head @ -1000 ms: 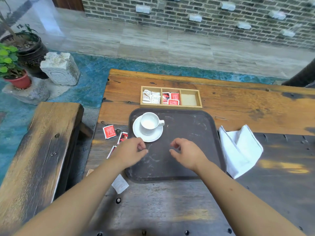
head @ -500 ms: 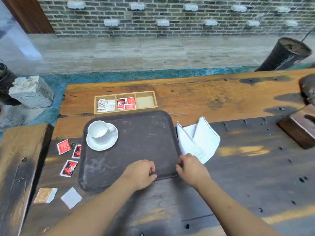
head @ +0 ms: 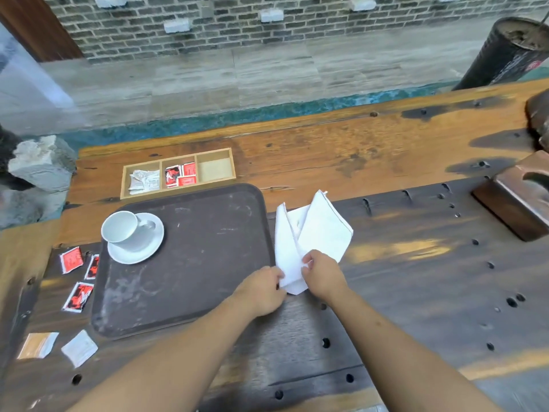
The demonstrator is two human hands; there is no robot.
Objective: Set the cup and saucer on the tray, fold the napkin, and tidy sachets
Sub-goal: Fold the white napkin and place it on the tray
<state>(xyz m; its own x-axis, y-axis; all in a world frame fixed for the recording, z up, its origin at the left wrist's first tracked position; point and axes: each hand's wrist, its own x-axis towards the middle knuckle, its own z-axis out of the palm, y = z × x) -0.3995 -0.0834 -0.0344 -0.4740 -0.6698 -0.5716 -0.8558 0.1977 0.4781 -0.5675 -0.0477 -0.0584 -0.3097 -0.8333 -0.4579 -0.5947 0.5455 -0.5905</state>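
A white cup (head: 120,226) stands on a white saucer (head: 142,251) in the far left corner of the dark brown tray (head: 205,263). Right of the tray lies a crumpled white napkin (head: 318,230). My left hand (head: 263,288) and my right hand (head: 322,273) both pinch the napkin's near end, left and right of it. Three red sachets (head: 71,259) lie on the table left of the tray. A tan sachet (head: 38,345) and a white sachet (head: 79,347) lie near the tray's front left corner.
A wooden three-part box (head: 178,173) behind the tray holds white sachets on the left, red ones in the middle; its right part holds none. A dark wooden block (head: 517,197) sits at the right. The table (head: 416,263) has bolt holes. A stone (head: 41,163) lies beyond its left end.
Both hands moved right from the tray's front edge to the napkin and took hold of its near end. The view swung further right.
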